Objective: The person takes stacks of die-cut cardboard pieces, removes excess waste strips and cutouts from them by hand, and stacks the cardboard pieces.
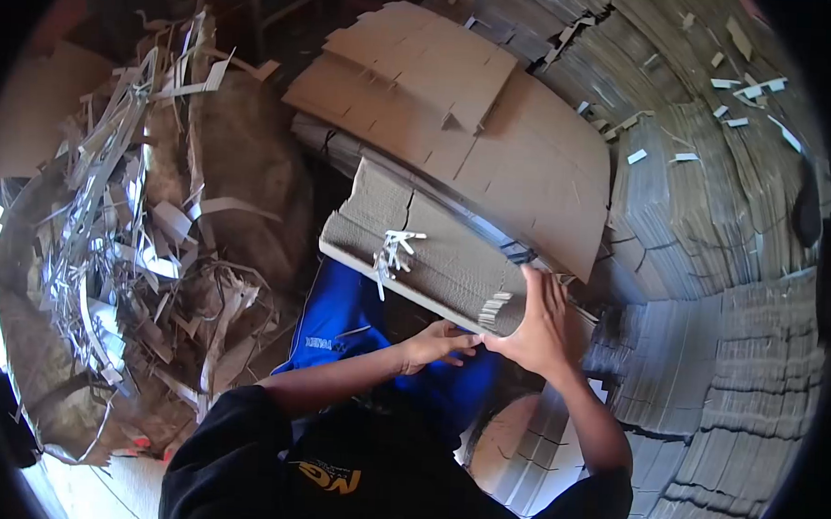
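Brown ribbed cardboard stack (425,251) is showing white scraps (393,249); blue trousers (343,317) and black sleeves (240,456) are showing yellow lettering.

Yellow logo letters on black shirt (332,478), unreadable; small white print on blue trousers (324,342), too blurred.

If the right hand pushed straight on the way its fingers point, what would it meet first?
The right hand already lies flat on the edge of the cardboard bundle, fingers pointing up along it. Going on, it would likely slide over that bundle toward the flat cardboard sheets; depth is unclear.
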Demonstrator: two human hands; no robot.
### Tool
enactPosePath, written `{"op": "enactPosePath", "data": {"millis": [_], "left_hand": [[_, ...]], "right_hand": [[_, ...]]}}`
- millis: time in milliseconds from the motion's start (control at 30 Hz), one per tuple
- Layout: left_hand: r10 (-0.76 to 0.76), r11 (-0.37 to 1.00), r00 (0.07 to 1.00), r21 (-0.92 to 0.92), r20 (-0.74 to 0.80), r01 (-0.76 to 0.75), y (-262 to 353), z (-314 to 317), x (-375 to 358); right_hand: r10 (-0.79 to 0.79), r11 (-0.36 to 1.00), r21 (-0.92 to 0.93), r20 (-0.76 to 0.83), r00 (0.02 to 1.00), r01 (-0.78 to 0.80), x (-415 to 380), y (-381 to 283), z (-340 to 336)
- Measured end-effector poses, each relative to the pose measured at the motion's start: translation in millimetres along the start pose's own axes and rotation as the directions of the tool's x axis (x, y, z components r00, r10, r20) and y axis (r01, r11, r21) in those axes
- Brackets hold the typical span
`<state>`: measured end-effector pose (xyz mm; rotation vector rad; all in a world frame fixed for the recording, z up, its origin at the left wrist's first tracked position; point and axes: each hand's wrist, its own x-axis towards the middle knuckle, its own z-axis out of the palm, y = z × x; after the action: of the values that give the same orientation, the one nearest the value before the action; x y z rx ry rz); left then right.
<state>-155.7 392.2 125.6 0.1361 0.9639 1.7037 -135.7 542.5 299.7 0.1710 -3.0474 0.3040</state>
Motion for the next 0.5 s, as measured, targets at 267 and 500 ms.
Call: {"op": "enactPosePath", "data": {"millis": [267, 500], "left_hand": [[-0.245, 0.961, 0.956, 0.09, -0.16, 0.261, -25.9, -19.3, -23.9], [0.696, 0.404, 0.717, 0.809, 0.031, -0.427, 46.4, -3.5, -110.9]], "right_hand": [[0.009, 1.0, -0.011, 0.233, 0.972, -0.007, 16.6, -8.6, 34.0], [0.015, 1.0, -0.026, 0.157, 0.987, -0.011, 8.5, -17.9, 42.8]]}}
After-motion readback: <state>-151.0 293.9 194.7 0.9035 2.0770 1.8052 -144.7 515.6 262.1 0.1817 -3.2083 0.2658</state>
